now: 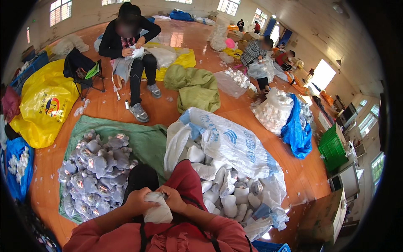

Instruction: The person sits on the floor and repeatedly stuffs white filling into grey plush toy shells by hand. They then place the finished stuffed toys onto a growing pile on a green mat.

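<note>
The seated worker in the red top has both hands at the lap, on one white stuffed fabric piece (158,208). The left hand (140,201) wraps its upper left side, fingers curled firmly against the cloth; the right hand (172,200) holds its top right edge with fingers drawn in narrow, though I can't make out exactly where those fingertips press.

Taking the lap as the middle of the dial and straight ahead as twelve, a heap of grey plush toys (98,170) sits at ten o'clock on a green sheet (145,136). At one to two o'clock lies a big white woven sack (241,140), its mouth spilling white and grey stuffed pieces (229,206) round to three, near the worker's right knee.

Farther out at twelve, a co-worker (138,75) in dark clothes sits bent over a small white item (136,52) held in both hands. An olive-green sack (197,90) lies crumpled towards one, a black folding chair (82,71) stands at eleven, and a yellow sack (35,94) spreads between ten and eleven. Out past two there's a green plastic crate (332,147); at three, a cardboard box (321,214).
</note>
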Action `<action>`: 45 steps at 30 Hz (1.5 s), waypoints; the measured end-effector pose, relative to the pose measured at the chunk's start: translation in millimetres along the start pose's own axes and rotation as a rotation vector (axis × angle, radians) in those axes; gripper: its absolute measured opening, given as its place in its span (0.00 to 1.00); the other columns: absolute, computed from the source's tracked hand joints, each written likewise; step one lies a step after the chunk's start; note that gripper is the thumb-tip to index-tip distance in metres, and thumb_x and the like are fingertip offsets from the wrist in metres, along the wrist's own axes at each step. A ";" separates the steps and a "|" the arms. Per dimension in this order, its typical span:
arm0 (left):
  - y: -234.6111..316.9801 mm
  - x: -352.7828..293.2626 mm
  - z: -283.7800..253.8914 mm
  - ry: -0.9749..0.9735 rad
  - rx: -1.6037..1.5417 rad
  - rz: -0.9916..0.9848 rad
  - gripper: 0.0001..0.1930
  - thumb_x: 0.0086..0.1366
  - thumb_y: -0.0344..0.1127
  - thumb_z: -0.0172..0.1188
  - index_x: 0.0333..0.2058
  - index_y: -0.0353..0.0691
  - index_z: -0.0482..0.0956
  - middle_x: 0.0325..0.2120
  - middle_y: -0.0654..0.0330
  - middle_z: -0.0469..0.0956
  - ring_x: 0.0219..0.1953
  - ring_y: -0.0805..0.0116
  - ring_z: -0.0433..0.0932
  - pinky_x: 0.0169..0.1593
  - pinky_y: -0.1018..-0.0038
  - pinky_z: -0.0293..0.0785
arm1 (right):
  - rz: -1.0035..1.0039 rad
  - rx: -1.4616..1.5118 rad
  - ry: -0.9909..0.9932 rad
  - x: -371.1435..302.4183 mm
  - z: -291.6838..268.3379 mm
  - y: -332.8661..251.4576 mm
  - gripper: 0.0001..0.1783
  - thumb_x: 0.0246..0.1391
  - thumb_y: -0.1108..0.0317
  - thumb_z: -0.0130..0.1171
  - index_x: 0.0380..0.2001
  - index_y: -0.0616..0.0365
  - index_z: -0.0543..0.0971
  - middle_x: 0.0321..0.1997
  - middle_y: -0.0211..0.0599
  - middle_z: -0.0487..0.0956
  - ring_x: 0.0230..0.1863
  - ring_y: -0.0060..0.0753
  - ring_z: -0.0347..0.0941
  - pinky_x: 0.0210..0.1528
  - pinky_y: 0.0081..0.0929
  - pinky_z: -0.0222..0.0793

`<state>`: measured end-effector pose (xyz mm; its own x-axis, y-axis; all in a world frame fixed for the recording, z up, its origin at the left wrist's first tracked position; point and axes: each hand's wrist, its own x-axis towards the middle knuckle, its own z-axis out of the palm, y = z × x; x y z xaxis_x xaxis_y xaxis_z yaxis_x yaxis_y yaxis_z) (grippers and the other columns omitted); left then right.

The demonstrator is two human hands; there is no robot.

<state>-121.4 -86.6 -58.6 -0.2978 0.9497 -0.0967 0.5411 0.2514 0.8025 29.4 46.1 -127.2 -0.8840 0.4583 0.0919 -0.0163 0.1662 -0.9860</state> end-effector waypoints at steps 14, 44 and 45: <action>26.2 -2.1 3.9 -0.199 0.238 0.309 0.38 0.51 0.58 0.68 0.58 0.52 0.68 0.33 0.48 0.82 0.32 0.46 0.82 0.36 0.57 0.77 | 0.084 0.168 0.100 -1.6 15.5 43.3 0.05 0.51 0.75 0.58 0.33 0.58 0.74 0.30 0.36 0.78 0.34 0.28 0.73 0.38 0.26 0.69; 3.0 -19.7 -20.6 -0.162 0.202 0.342 0.44 0.58 0.41 0.59 0.70 0.60 0.46 0.38 0.45 0.77 0.39 0.43 0.78 0.42 0.55 0.73 | 0.037 0.542 0.057 -34.0 5.5 8.4 0.21 0.54 0.76 0.58 0.52 0.61 0.70 0.52 0.41 0.74 0.53 0.38 0.72 0.58 0.34 0.67; 0.0 -18.6 -22.8 -0.036 0.193 0.364 0.46 0.58 0.40 0.59 0.71 0.61 0.42 0.33 0.44 0.78 0.34 0.43 0.78 0.39 0.56 0.72 | 0.147 0.506 0.014 -34.8 -2.3 15.9 0.20 0.62 0.66 0.52 0.56 0.58 0.66 0.56 0.41 0.72 0.53 0.39 0.73 0.57 0.38 0.70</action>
<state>-133.8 -108.5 -43.3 -0.0341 0.9881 0.1502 0.7444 -0.0752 0.6634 61.0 34.7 -145.8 -0.8877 0.4573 -0.0539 -0.1195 -0.3417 -0.9322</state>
